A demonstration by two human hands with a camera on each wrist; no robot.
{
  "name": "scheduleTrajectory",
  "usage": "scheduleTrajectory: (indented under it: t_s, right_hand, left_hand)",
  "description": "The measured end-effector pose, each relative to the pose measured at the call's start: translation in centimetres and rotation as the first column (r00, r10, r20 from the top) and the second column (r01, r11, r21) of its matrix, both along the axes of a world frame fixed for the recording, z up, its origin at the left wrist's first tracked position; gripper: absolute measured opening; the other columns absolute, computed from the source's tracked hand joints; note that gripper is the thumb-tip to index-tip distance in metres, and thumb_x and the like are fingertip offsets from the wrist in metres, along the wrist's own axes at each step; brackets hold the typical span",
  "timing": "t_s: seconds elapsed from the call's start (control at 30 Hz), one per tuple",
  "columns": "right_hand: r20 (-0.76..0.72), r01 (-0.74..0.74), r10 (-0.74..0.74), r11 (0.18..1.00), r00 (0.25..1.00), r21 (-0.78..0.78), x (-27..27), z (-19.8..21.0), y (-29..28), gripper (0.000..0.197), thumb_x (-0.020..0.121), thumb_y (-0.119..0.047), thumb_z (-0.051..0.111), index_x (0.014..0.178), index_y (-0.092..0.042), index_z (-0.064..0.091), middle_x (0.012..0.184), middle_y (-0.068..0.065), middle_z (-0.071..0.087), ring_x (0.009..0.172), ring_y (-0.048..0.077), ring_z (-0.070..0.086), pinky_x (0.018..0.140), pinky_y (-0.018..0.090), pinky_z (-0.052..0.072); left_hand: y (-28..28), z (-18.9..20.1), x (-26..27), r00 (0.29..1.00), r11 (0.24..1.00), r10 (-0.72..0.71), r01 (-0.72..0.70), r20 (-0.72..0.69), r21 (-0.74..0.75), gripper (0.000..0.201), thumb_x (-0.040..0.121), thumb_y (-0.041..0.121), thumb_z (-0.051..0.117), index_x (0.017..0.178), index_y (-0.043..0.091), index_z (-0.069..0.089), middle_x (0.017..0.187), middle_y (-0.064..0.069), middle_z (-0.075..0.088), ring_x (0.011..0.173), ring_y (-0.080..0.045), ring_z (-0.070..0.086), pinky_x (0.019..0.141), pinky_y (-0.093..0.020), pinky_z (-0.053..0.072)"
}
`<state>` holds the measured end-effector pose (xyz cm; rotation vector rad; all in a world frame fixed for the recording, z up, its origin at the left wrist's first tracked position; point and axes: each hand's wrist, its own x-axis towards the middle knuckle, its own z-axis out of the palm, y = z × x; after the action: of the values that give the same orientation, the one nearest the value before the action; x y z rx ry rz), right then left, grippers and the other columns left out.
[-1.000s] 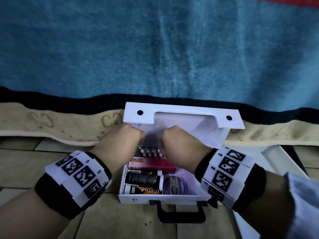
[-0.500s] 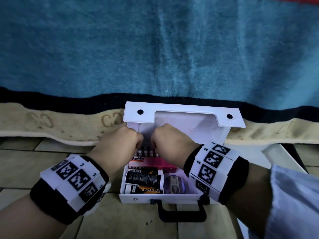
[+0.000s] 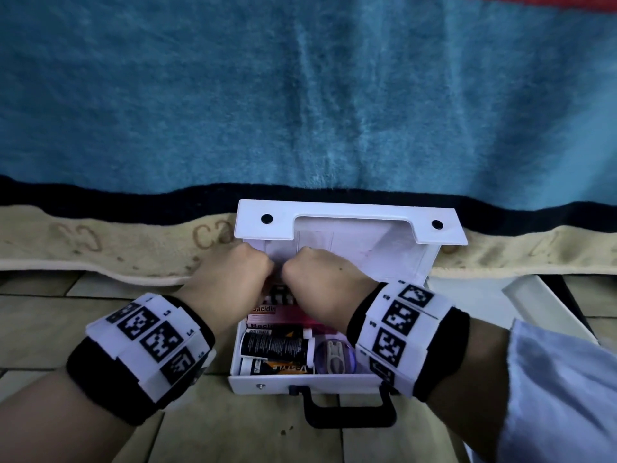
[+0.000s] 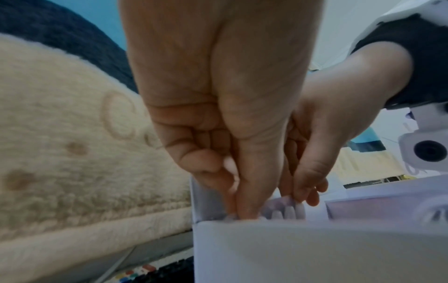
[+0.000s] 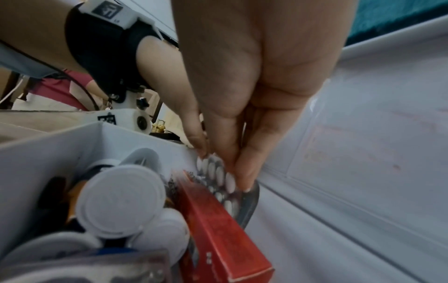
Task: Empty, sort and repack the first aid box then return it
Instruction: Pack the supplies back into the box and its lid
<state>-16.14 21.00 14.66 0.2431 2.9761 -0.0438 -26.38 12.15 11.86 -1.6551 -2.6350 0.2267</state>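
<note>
Both hands, left hand (image 3: 230,279) & right hand (image 3: 320,279), pinch pill blister (image 5: 218,178) at back wall of first aid box (image 3: 267,384); person should lift it straight up, clear of red carton (image 5: 218,229) just in front.

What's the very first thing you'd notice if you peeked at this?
Two hands, the left hand and the right hand, meet over an open white first aid box on the floor, pinching a blister strip of white pills at its back. Behind it hangs a big blue blanket.

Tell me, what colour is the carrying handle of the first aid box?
Black. The handle shows best in the head view, on the white first aid box.
</note>
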Motion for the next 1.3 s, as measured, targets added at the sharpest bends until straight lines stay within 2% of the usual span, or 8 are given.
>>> scheduleTrajectory:
  t_s: [0.23, 0.4, 0.53, 0.8, 1.0, 1.07, 1.2, 1.3]
  right_hand:
    - [-0.08, -0.002, 0.01, 0.994, 0.997, 0.109, 0.3, 0.5, 0.9, 0.023, 0.086, -0.004, 0.048, 0.1, -0.011, 0.064, 0.102, 0.008, 0.065, 0.094, 0.029, 0.063, 0.062, 0.029, 0.038]
    - [0.032, -0.056, 0.052, 0.987, 0.998, 0.149, 0.6, 0.0, 0.2, 0.024, 0.089, -0.001, 0.043, 0.1, -0.007, 0.063, 0.105, 0.011, 0.063, 0.092, 0.029, 0.062, 0.063, 0.031, 0.039]
    - [0.078, -0.114, 0.104, 0.984, 0.992, 0.135, 0.9, -1.2, -0.3, 0.027, 0.087, 0.005, 0.04, 0.103, -0.003, 0.06, 0.108, 0.015, 0.062, 0.097, 0.033, 0.061, 0.064, 0.033, 0.038]
    - [-0.045, -0.06, 0.065, 0.992, 0.997, 0.107, 0.7, -2.1, 1.2, 0.026, 0.088, -0.002, 0.045, 0.105, -0.009, 0.064, 0.107, 0.011, 0.065, 0.093, 0.03, 0.063, 0.065, 0.033, 0.044]
    - [-0.17, 0.096, -0.089, 0.995, 0.981, 0.032, 1.2, 0.4, 3.6, 0.017, 0.083, -0.015, 0.056, 0.092, -0.023, 0.069, 0.098, 0.002, 0.068, 0.091, 0.024, 0.063, 0.064, 0.025, 0.041]
    - [-0.186, 0.127, -0.132, 0.991, 0.974, -0.037, 2.2, 1.5, 4.2, 0.017, 0.079, -0.017, 0.058, 0.089, -0.023, 0.07, 0.094, 0.001, 0.071, 0.089, 0.022, 0.065, 0.069, 0.026, 0.049]
    - [-0.226, 0.176, -0.196, 0.978, 0.954, -0.109, 5.0, 3.9, 4.9, 0.016, 0.078, -0.02, 0.061, 0.088, -0.025, 0.073, 0.088, -0.005, 0.072, 0.083, 0.016, 0.065, 0.077, 0.031, 0.054]
    - [-0.264, 0.24, -0.275, 0.958, 0.925, -0.158, 7.8, 4.8, 5.1, 0.014, 0.078, -0.021, 0.066, 0.088, -0.025, 0.073, 0.085, -0.006, 0.072, 0.077, 0.011, 0.063, 0.075, 0.028, 0.053]
  left_hand:
    - [-0.3, -0.7, 0.0, 0.999, 0.999, 0.012, -0.014, 0.049, 0.048, 0.015, 0.081, 0.033, 0.061, 0.094, 0.026, 0.066, 0.092, -0.001, 0.068, 0.091, -0.023, 0.063, 0.073, -0.031, 0.051]
    - [0.1, -1.5, 0.3, 0.999, 0.999, 0.036, -0.036, -0.004, 0.015, 0.014, 0.083, 0.024, 0.059, 0.096, 0.025, 0.065, 0.096, -0.001, 0.067, 0.093, -0.023, 0.063, 0.064, -0.028, 0.041]
    - [0.3, -1.4, -0.1, 0.998, 0.998, 0.065, -0.065, 0.002, 0.009, 0.018, 0.081, 0.02, 0.061, 0.097, 0.026, 0.066, 0.097, -0.001, 0.066, 0.095, -0.024, 0.063, 0.068, -0.028, 0.044]
    - [0.0, -1.3, 0.7, 0.988, 0.986, 0.145, -0.139, -0.057, 0.089, 0.012, 0.084, 0.019, 0.058, 0.094, 0.024, 0.063, 0.093, -0.001, 0.067, 0.091, -0.024, 0.064, 0.066, -0.029, 0.042]
    - [-0.2, -1.6, 1.1, 0.988, 0.985, 0.137, -0.129, -0.07, 0.113, 0.017, 0.082, 0.012, 0.056, 0.091, 0.026, 0.06, 0.086, 0.005, 0.062, 0.081, -0.018, 0.062, 0.061, -0.027, 0.041]
    - [-0.2, -1.4, 1.3, 0.991, 0.985, 0.127, -0.12, -0.047, 0.123, 0.015, 0.082, 0.011, 0.056, 0.085, 0.026, 0.057, 0.079, 0.007, 0.056, 0.077, -0.016, 0.06, 0.059, -0.026, 0.041]
    - [0.0, 0.0, 2.4, 0.998, 0.975, 0.069, -0.069, 0.005, 0.213, 0.01, 0.087, 0.023, 0.054, 0.079, 0.026, 0.048, 0.085, 0.005, 0.061, 0.078, -0.018, 0.059, 0.059, -0.027, 0.04]
    - [0.3, 1.6, 4.4, 0.999, 0.968, -0.007, 0.018, -0.043, 0.251, 0.015, 0.091, 0.033, 0.049, 0.078, 0.026, 0.044, 0.09, 0.003, 0.062, 0.085, -0.02, 0.062, 0.059, -0.027, 0.039]
